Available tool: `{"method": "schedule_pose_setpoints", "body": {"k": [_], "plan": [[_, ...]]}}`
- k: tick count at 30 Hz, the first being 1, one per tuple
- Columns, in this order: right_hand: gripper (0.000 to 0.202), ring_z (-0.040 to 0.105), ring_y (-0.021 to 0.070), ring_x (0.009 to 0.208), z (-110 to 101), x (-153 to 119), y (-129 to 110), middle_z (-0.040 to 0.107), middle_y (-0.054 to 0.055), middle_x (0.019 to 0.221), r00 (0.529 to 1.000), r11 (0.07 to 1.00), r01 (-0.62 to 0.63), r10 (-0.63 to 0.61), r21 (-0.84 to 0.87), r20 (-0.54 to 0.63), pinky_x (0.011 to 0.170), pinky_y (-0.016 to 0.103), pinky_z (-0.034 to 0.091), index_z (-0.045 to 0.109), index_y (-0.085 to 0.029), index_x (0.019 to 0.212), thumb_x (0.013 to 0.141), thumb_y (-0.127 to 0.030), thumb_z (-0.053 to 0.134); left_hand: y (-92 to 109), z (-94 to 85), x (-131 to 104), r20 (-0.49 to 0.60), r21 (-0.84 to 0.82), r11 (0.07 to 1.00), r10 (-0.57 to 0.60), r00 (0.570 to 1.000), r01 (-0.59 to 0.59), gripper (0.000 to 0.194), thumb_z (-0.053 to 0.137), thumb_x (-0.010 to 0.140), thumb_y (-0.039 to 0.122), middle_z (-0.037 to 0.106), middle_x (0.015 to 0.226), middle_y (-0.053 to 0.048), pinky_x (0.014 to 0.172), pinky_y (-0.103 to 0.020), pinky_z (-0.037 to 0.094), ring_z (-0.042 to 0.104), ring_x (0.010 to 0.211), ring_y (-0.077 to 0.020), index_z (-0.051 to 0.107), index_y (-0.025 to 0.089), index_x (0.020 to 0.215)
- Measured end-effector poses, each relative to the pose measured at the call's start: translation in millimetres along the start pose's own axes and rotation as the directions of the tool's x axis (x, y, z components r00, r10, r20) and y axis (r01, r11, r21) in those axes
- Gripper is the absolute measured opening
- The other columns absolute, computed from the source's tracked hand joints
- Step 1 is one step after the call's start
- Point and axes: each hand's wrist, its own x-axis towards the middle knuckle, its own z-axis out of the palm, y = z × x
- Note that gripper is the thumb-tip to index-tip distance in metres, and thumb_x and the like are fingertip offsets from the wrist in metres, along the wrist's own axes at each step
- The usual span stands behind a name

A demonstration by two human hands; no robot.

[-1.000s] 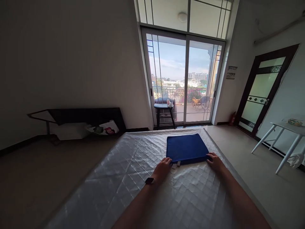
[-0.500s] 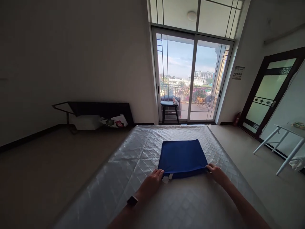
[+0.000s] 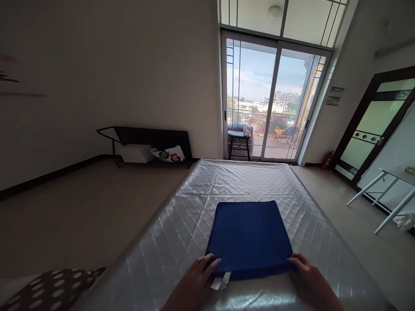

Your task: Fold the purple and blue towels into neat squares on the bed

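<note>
A flat blue cloth item (image 3: 249,237), roughly square, lies on the silvery quilted mattress (image 3: 175,224). White tags stick out from its near edge, at the left. My left hand (image 3: 199,276) grips the near left corner between thumb and fingers. At the near right corner, my right hand (image 3: 308,276) pinches the edge, its fingers partly hidden by the hand itself.
Brown dotted fabric (image 3: 55,287) lies at the lower left. Beyond the mattress are a dark stool (image 3: 239,136) and sliding glass doors. A low black bench-like frame (image 3: 152,136) stands by the left wall, a white table (image 3: 397,173) at the right.
The blue item and both hands have come nearer to me, lower in the view. The camera has shifted left, bringing the dotted fabric into sight.
</note>
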Motion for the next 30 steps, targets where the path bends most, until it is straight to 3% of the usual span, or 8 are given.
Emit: {"method": "schedule_pose_setpoints", "body": {"k": [4, 7, 11, 17, 23, 27, 30], "plan": [[0.031, 0.071, 0.0250, 0.104, -6.7, 4.3, -7.5, 0.071, 0.010, 0.117, 0.999, 0.997, -0.038, 0.037, 0.060, 0.016, 0.095, 0.037, 0.057, 0.075, -0.028, 0.113, 0.088, -0.028, 0.057, -2.9, 0.6, 12.8, -0.014, -0.026, 1.000, -0.005, 1.000, 0.004, 0.042, 0.061, 0.087, 0.021, 0.070, 0.124, -0.004, 0.091, -0.041, 0.061, 0.067, 0.111, -0.0261, 0.065, 0.037, 0.126], [0.029, 0.072, 0.0239, 0.100, -11.6, 6.9, -5.0, 0.072, 0.010, 0.114, 0.999, 0.994, -0.035, 0.034, 0.106, 0.014, 0.092, 0.036, 0.058, 0.076, -0.025, 0.109, 0.092, -0.030, 0.053, -6.0, -9.7, 17.1, 0.015, -0.108, 0.994, -0.004, 1.000, 0.006, 0.033, 0.064, 0.089, 0.033, 0.072, 0.119, -0.004, 0.090, -0.037, 0.061, 0.069, 0.108, -0.0240, 0.068, 0.034, 0.122], [0.027, 0.072, 0.0228, 0.098, -17.2, 10.8, -1.2, 0.072, 0.009, 0.113, 1.000, 0.993, -0.021, 0.020, 0.115, 0.009, 0.091, 0.035, 0.059, 0.077, -0.025, 0.103, 0.088, -0.022, 0.055, -4.1, -29.4, 20.1, 0.088, -0.237, 0.969, -0.046, 0.995, 0.066, 0.025, 0.053, 0.095, 0.036, 0.074, 0.118, -0.003, 0.090, -0.032, 0.061, 0.071, 0.107, -0.0200, 0.074, 0.031, 0.109], [0.029, 0.073, 0.0223, 0.096, -16.5, 10.2, -0.1, 0.073, 0.008, 0.108, 0.999, 0.997, 0.032, -0.032, 0.073, 0.006, 0.089, 0.034, 0.059, 0.077, -0.025, 0.099, 0.086, -0.013, 0.053, 4.7, -39.2, 16.8, 0.136, -0.250, 0.951, -0.153, 0.979, 0.183, 0.030, 0.050, 0.095, 0.037, 0.071, 0.127, -0.003, 0.092, -0.036, 0.060, 0.072, 0.107, -0.0225, 0.071, 0.029, 0.115], [0.028, 0.074, 0.0223, 0.088, -17.6, 11.6, -0.8, 0.074, 0.007, 0.105, 0.985, 0.994, 0.110, -0.111, -0.021, -0.131, 0.083, 0.036, 0.062, 0.074, -0.027, 0.101, 0.093, -0.020, 0.048, -5.0, -38.4, 17.7, 0.204, -0.321, 0.902, -0.231, 0.951, 0.288, 0.030, 0.057, 0.090, 0.039, 0.075, 0.119, -0.002, 0.090, -0.033, 0.059, 0.073, 0.102, -0.0221, 0.070, 0.029, 0.115], [0.028, 0.075, 0.0208, 0.084, -30.8, 27.8, -7.9, 0.074, 0.006, 0.109, 0.961, 0.986, 0.163, -0.166, -0.034, -0.223, 0.079, 0.035, 0.063, 0.072, -0.028, 0.106, 0.097, -0.027, 0.046, -13.6, -41.2, 28.0, 0.246, -0.338, 0.881, -0.258, 0.934, 0.332, 0.033, 0.066, 0.081, 0.037, 0.077, 0.112, -0.002, 0.088, -0.034, 0.060, 0.075, 0.097, -0.0228, 0.071, 0.028, 0.112], [0.027, 0.075, 0.0204, 0.089, -45.9, 46.9, -14.7, 0.075, 0.006, 0.108, 0.934, 0.974, 0.219, -0.225, -0.052, -0.276, 0.081, 0.035, 0.063, 0.072, -0.027, 0.109, 0.098, -0.028, 0.046, -19.4, -50.5, 39.6, 0.201, -0.360, 0.883, -0.241, 0.949, 0.301, 0.030, 0.065, 0.079, 0.033, 0.077, 0.113, -0.001, 0.090, -0.034, 0.059, 0.074, 0.099, -0.0224, 0.072, 0.029, 0.109]]}}
